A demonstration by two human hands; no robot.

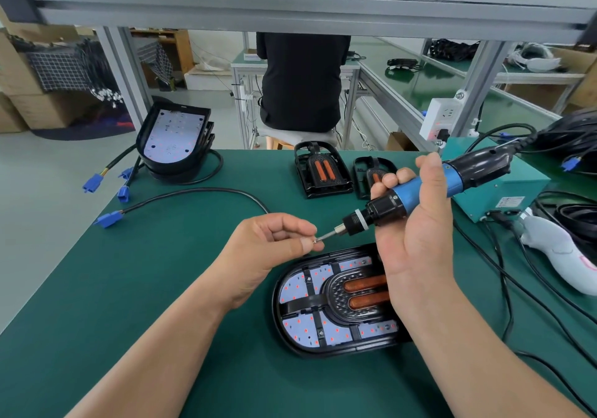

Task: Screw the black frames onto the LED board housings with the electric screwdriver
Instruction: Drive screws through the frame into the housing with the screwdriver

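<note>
Head view: green-matted desk (129,288) (someone (300,78) seated beyond its far edge). Left hand (268,246) pinches tiny silver screw (315,241); right hand (416,224) grips blue-black electric screwdriver (412,191).

right end of housing (290,337) hidden behind right hand (416,233), pinched screw (315,241) too small to make out

Blue electric screwdriver (384,207) tilts over the framed housing (303,330) by the bench's front edge; spare frames (323,172) lie at the far edge.
</note>
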